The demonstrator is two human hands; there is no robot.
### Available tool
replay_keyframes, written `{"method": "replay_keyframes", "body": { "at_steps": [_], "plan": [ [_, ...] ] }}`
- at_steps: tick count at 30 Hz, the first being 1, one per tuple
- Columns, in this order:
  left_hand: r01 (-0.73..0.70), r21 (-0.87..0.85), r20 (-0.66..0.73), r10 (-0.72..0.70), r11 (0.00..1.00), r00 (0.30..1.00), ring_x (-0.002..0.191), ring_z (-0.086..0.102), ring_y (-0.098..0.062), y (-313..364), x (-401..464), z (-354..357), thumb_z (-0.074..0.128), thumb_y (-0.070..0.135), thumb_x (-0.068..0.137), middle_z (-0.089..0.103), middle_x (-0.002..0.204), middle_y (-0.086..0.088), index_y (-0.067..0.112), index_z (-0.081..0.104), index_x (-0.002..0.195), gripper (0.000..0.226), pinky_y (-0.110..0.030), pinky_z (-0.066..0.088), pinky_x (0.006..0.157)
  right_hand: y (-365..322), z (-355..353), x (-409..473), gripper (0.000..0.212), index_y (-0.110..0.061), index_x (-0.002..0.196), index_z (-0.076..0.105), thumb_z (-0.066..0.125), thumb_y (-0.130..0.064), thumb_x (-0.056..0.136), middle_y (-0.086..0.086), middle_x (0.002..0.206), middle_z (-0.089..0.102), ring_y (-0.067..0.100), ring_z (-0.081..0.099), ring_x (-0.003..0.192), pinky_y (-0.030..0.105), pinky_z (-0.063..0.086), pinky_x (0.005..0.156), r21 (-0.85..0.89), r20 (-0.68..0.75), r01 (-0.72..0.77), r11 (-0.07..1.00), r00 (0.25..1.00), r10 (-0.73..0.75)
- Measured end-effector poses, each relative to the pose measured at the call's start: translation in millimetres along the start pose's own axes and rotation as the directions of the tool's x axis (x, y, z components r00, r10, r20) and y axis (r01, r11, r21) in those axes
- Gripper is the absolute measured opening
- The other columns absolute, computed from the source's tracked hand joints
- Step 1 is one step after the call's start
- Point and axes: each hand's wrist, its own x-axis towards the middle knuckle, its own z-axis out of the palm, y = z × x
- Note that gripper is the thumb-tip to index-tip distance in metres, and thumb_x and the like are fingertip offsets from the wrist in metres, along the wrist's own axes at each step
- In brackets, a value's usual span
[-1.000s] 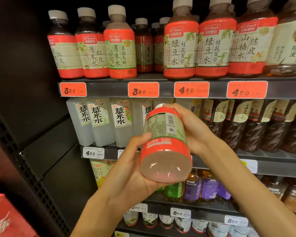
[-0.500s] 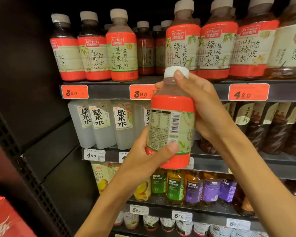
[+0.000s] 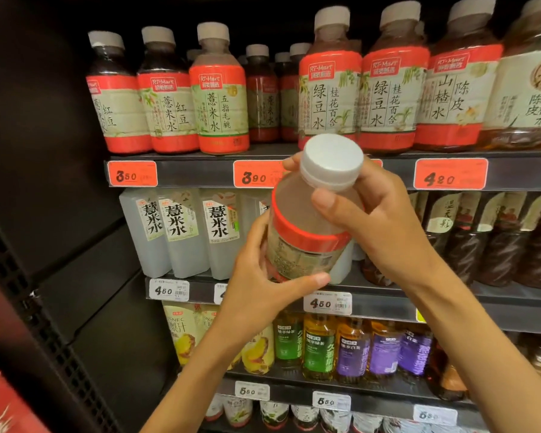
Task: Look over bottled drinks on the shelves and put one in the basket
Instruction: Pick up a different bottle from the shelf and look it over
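A bottled drink (image 3: 306,232) with a white cap, red-banded label and pale cloudy liquid is held in front of the shelves, its cap tipped toward me. My left hand (image 3: 263,292) cups its lower end from below. My right hand (image 3: 384,223) grips the shoulder just under the cap, thumb across the front. No basket is in view.
The top shelf (image 3: 200,173) carries rows of red-labelled bottles (image 3: 219,95) with orange price tags. Below stand white square bottles (image 3: 181,232) and dark bottles (image 3: 506,245), then juice and tea bottles (image 3: 319,348). A dark cabinet wall (image 3: 44,182) closes the left; a red box (image 3: 3,407) sits bottom left.
The bottle has gone from base-toward-me, through upright, to cap-toward-me. Both hands kept hold; my right hand slid up near the cap.
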Motion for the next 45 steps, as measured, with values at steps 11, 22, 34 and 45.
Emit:
{"method": "replay_keyframes", "body": {
  "at_steps": [11,22,34,45],
  "plan": [
    [-0.008,-0.041,0.035,0.009,0.999,0.999,0.115,0.061,-0.009,-12,-2,-17,0.087,0.024,0.054,0.068,0.12,0.011,0.03,0.059,0.122,0.073,-0.013,0.049,0.088,-7,-10,3,0.041,-0.009,0.113,0.058,0.067,-0.025,0.076,0.013,0.115,0.064,0.024,0.061,0.111,0.034,0.047,0.096,-0.085,0.129,0.106,0.991,0.987,-0.095],
    [0.144,0.017,0.199,-0.145,0.989,0.969,0.113,0.06,-0.001,2,-12,3,0.076,0.052,0.065,0.063,0.122,0.02,0.037,0.036,0.135,0.082,-0.012,0.049,0.085,5,6,8,0.024,-0.004,0.092,0.066,0.072,-0.026,0.084,0.003,0.079,0.075,0.007,0.069,0.072,0.019,0.052,0.064,0.159,-0.329,-0.189,0.969,0.915,0.232],
    [0.393,-0.302,0.273,-0.316,0.868,0.909,0.116,0.063,-0.024,-5,-20,0,0.086,0.066,0.037,0.066,0.124,-0.01,0.005,0.045,0.134,0.121,-0.035,0.053,0.095,18,-4,14,0.039,-0.011,0.103,0.069,0.048,-0.041,0.089,0.012,0.102,0.073,0.022,0.068,0.098,0.034,0.053,0.085,0.423,0.047,-0.345,0.838,0.932,0.36],
    [0.137,-0.091,-0.078,-0.144,0.986,0.986,0.104,0.067,-0.004,0,-8,14,0.038,0.076,0.078,0.073,0.108,0.011,0.026,0.06,0.118,0.068,-0.014,0.052,0.078,7,13,14,0.033,-0.005,0.108,0.065,0.06,-0.033,0.092,0.004,0.097,0.075,0.01,0.07,0.085,0.021,0.054,0.074,0.203,-0.322,-0.22,0.954,0.905,0.277]
  ]
}}
